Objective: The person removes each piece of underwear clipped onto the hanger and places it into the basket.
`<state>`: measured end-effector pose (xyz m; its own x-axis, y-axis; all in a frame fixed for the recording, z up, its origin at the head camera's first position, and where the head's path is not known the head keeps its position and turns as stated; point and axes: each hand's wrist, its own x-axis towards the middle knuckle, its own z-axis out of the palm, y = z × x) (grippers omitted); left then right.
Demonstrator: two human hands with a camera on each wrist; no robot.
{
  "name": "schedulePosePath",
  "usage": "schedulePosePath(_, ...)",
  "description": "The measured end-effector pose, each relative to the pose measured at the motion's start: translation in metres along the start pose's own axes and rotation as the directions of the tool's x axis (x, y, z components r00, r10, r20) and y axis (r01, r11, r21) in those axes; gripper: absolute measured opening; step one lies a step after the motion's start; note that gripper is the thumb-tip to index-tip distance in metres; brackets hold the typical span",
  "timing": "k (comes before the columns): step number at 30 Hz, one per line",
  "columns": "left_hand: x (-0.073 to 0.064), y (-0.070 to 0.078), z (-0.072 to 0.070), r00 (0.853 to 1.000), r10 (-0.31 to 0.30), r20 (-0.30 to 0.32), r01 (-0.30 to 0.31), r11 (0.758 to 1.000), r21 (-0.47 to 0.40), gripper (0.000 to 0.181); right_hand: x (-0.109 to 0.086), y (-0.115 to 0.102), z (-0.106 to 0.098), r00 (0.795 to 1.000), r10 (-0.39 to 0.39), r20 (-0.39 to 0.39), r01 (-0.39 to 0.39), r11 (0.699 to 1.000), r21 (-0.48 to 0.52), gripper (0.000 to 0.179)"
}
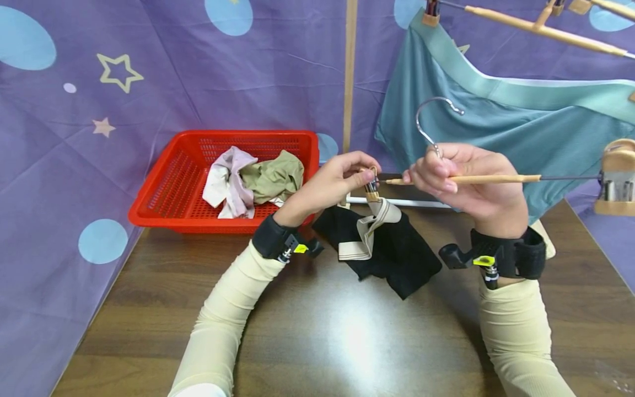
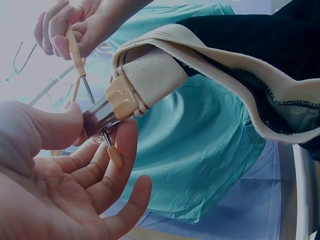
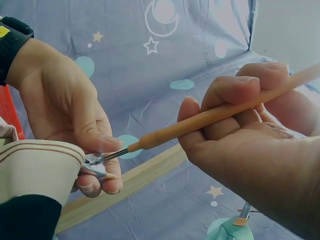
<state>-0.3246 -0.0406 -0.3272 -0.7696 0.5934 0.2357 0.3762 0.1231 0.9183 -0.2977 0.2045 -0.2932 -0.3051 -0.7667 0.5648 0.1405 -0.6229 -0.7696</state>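
My left hand (image 1: 329, 184) pinches a clip (image 1: 371, 192) at the left end of a hanger between thumb and fingers. In the left wrist view, the clip's wooden tip (image 2: 121, 97) bites on the folded cream waistband (image 2: 155, 75) of a pair of black underpants (image 1: 414, 259). They hang below the clip, over the table. My right hand (image 1: 476, 171) grips the hanger's wooden bar (image 1: 506, 179), fingers curled round it in the right wrist view. Above that hand rises the metal hook (image 1: 420, 121). The hanger's other clip (image 1: 617, 176) at the right end holds nothing.
A red basket (image 1: 149, 204) at the back left holds pale pink (image 1: 233, 176) and olive (image 1: 278, 176) garments. Teal underpants (image 1: 461, 110) hang from another clip hanger (image 1: 536, 27) at upper right. A white rod (image 1: 412, 203) lies behind the black cloth, above the wooden table (image 1: 297, 342).
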Motion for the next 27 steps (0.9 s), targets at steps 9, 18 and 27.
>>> schedulePosePath(9,-0.0024,0.0022,-0.0034,1.000,-0.008,0.022,0.008,1.000,0.012,0.026,-0.0003,0.0000,0.0008,1.000,-0.001,-0.019,0.001,1.000,0.014,0.018)
schedulePosePath(18,-0.0030,0.0036,-0.0066,0.997,-0.024,0.073,0.021,0.999,0.041,0.030,-0.0002,-0.0006,0.0000,1.000,-0.003,0.010,0.002,0.999,0.033,0.017)
schedulePosePath(27,-0.0028,0.0030,-0.0037,0.998,-0.003,0.059,0.001,1.000,0.025,0.026,-0.0004,-0.0012,0.0021,1.000,-0.006,0.002,0.006,1.000,0.005,0.019)
